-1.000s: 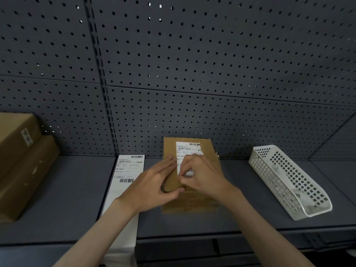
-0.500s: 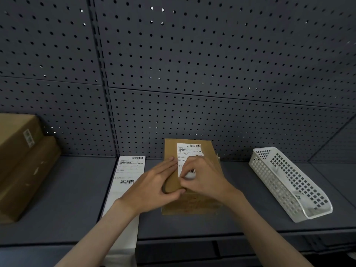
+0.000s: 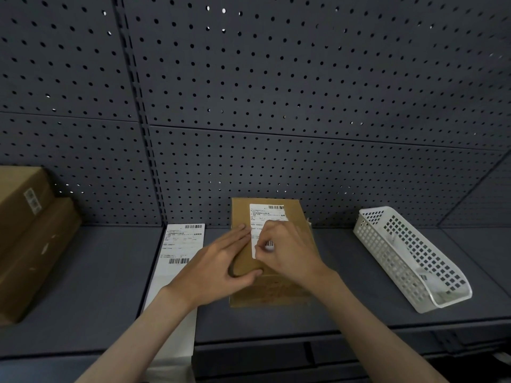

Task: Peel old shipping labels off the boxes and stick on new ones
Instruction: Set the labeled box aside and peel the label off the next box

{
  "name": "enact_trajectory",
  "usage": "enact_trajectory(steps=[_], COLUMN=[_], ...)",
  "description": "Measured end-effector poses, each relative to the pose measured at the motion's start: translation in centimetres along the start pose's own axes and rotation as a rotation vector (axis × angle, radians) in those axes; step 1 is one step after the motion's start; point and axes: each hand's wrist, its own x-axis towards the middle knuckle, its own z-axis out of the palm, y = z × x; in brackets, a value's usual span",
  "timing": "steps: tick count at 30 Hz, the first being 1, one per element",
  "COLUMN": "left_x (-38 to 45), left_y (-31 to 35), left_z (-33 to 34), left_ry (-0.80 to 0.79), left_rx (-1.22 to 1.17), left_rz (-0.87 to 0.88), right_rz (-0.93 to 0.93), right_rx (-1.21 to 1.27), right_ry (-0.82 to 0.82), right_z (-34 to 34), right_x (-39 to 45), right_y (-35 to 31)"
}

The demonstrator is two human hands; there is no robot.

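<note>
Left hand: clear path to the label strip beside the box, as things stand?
Probably yes. The label strip lies flat on the shelf right beside the left hand, with nothing between them. But that hand is flat on the box, steadying it while the right hand picks at the stuck label.

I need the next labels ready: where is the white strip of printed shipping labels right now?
In the head view, the white strip of printed shipping labels lies flat on the grey shelf, left of the brown cardboard box, partly under the left hand.
</note>
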Motion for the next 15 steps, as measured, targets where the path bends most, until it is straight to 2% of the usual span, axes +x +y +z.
enact_trajectory(steps=[4,10,15], left_x=[0.2,1.3,2.0], left_y=[-0.1,-0.1,-0.7], left_z=[-0.2,-1.4,-1.6], left_ry=[0.021,0.025,-0.002], left_rx=[0.048,0.147,0.13], left_rz=[0.04,0.166,0.182], right_rz=[0.021,-0.002,0.011], right_rx=[0.124,0.102,0.066], right_ry=[-0.03,-0.099,-0.143], right_z=[-0.4,-0.6,-0.5], right_x=[-0.1,0.0,0.1], right_y=[0.2,0.2,0.1])
